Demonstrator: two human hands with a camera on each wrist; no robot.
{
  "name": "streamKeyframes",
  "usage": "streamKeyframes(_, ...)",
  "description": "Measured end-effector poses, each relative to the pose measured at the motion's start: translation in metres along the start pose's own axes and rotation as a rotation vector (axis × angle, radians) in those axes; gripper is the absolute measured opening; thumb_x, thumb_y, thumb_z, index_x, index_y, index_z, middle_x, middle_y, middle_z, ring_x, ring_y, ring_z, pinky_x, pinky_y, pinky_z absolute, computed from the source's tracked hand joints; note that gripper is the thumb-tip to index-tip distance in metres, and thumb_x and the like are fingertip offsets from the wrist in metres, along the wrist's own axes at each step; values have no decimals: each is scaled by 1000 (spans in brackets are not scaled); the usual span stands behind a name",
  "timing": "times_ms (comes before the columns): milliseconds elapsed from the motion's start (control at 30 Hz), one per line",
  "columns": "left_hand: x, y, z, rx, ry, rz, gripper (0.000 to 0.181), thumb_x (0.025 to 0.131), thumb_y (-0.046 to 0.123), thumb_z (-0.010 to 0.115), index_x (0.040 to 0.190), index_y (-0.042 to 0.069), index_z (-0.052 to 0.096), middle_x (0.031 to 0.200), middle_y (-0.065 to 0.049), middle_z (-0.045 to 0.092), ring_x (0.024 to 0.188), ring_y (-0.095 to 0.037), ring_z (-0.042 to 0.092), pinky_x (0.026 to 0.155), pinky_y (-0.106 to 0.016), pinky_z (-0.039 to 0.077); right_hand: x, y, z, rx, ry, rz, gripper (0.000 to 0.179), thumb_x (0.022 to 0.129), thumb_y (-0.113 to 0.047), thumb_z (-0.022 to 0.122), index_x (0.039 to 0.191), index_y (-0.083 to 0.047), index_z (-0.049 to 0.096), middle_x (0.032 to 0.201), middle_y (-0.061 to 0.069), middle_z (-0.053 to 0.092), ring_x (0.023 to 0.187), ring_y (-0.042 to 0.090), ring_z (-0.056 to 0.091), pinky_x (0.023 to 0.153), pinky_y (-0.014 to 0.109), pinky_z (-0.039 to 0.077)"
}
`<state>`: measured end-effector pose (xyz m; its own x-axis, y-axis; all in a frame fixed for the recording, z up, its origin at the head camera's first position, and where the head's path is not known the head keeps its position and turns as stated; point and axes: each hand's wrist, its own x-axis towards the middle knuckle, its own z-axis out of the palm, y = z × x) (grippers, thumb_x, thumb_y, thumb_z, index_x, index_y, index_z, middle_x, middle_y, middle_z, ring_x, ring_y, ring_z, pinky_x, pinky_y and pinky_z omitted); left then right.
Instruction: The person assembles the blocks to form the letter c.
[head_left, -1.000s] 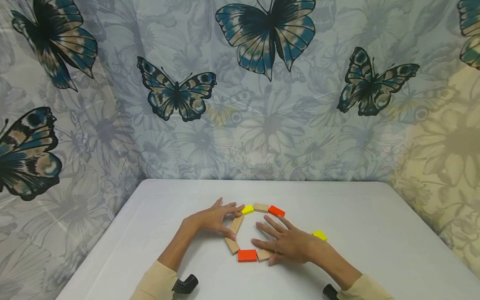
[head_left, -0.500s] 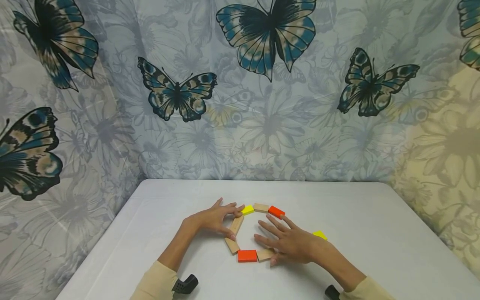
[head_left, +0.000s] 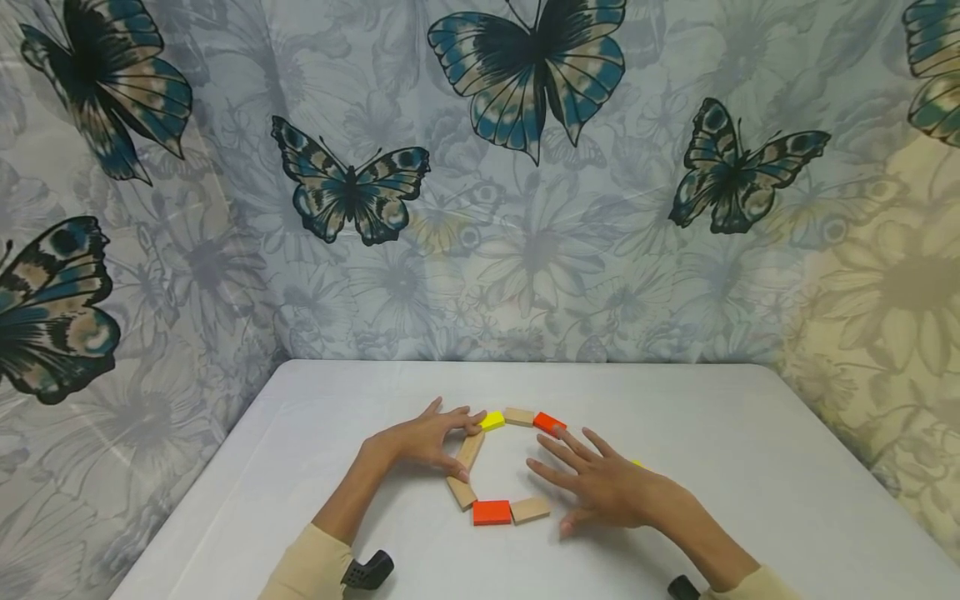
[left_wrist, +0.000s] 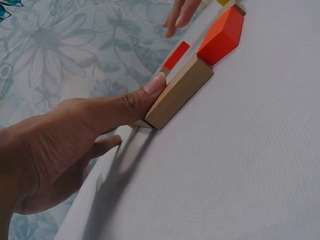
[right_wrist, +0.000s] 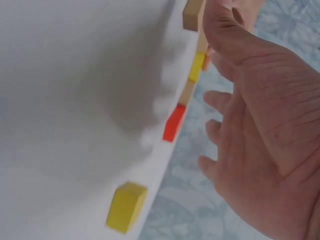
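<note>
My left hand (head_left: 427, 437) rests on the left side of a ring of small blocks, fingers fairly straight. Its fingertips are at a yellow block (head_left: 492, 421), and its thumb touches a plain wooden block (left_wrist: 181, 92) at the near left. Another wooden block (head_left: 471, 450) lies between thumb and fingers. My right hand (head_left: 611, 483) hovers with spread fingers at the ring's right side, holding nothing. Close to it are a wooden block (head_left: 530, 510) at the front and a red block (head_left: 550, 421) at the back. A second red block (head_left: 491, 512) lies at the front.
A loose yellow block (right_wrist: 125, 207) stands on the white table (head_left: 750, 467), mostly hidden behind the right hand in the head view. One more wooden block (head_left: 519, 416) sits at the ring's back. A butterfly-patterned cloth (head_left: 540, 267) rises behind the table.
My right hand has drawn back to the right, off the front wooden block, which now shows fully. It covers more of the loose yellow block. My left hand has stayed in place.
</note>
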<state>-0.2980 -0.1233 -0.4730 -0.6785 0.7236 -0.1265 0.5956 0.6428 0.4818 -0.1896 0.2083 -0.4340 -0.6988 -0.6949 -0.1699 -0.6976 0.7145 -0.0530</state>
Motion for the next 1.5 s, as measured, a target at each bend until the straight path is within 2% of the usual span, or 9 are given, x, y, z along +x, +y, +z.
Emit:
streamKeyframes(200, 0, 0, -2, -6, -5, -1, 99, 82, 46, 87, 164, 22, 37, 157, 3, 57, 164, -30, 24, 135, -60, -4, -12, 10, 1, 58, 6, 42, 91, 90, -74, 56, 165, -29, 32, 176, 13, 22, 162, 48, 13, 127, 74, 14)
streamKeyframes(400, 0, 1, -2, -8, -11, -8, 94, 82, 46, 87, 161, 23, 41, 166, 1, 46, 164, -30, 23, 135, -61, -5, -25, 20, 4, 57, 48, 45, 92, 90, -75, 55, 165, -27, 33, 175, 16, 24, 160, 50, 17, 125, 76, 17)
streamKeyframes(667, -3, 1, -1, -16, -10, -5, 99, 82, 47, 86, 164, 23, 35, 159, 2, 56, 164, -30, 23, 134, -62, -5, -41, 35, 8, 69, 104, 72, 92, 90, -73, 57, 164, -23, 36, 173, 19, 27, 158, 52, 20, 122, 77, 20)
streamKeyframes(833, -3, 2, -1, -19, -10, -4, 98, 82, 47, 86, 164, 23, 36, 160, 1, 54, 164, -31, 23, 134, -62, -5, -52, 47, 12, 129, 131, 82, 90, 91, -70, 58, 165, -23, 34, 175, 16, 23, 164, 19, -18, 122, 76, 16)
streamKeyframes(900, -3, 1, 0, -16, -9, -2, 98, 83, 47, 86, 164, 23, 37, 161, 2, 52, 164, -31, 23, 134, -62, -5, -57, 52, 13, 151, 135, 90, 90, 92, -69, 58, 165, -23, 32, 176, 15, 20, 157, 2, -25, 122, 76, 15)
streamKeyframes(933, -3, 1, 0, -13, -8, 1, 98, 83, 48, 86, 164, 23, 37, 162, 2, 52, 164, -31, 23, 134, -62, -5, -58, 55, 14, 167, 133, 96, 90, 92, -68, 59, 165, -24, 32, 176, 14, 19, 157, 1, -26, 122, 76, 14)
streamKeyframes(1067, -3, 0, -1, -18, -7, -4, 98, 82, 48, 86, 163, 24, 37, 162, 2, 51, 164, -31, 22, 134, -62, -5, -62, 61, 15, 210, 124, 130, 91, 91, -66, 63, 165, -24, 33, 176, 17, 19, 165, 25, -14, 121, 78, 12)
streamKeyframes(1200, -2, 0, -1, -21, -4, -5, 94, 82, 47, 86, 161, 23, 41, 166, 1, 45, 164, -31, 22, 135, -61, -5, -63, 68, 15, 268, 119, 154, 91, 89, -63, 67, 164, -23, 35, 174, 22, 19, 163, 48, 5, 121, 81, 8)
streamKeyframes(1500, -2, 1, -1, -31, -10, -6, 96, 82, 46, 87, 162, 24, 39, 166, 2, 46, 164, -31, 22, 134, -62, -6, -61, 84, 21, 336, 76, 212, 88, 93, -55, 70, 162, -12, 37, 171, 31, 18, 156, 62, 7, 119, 83, 2)
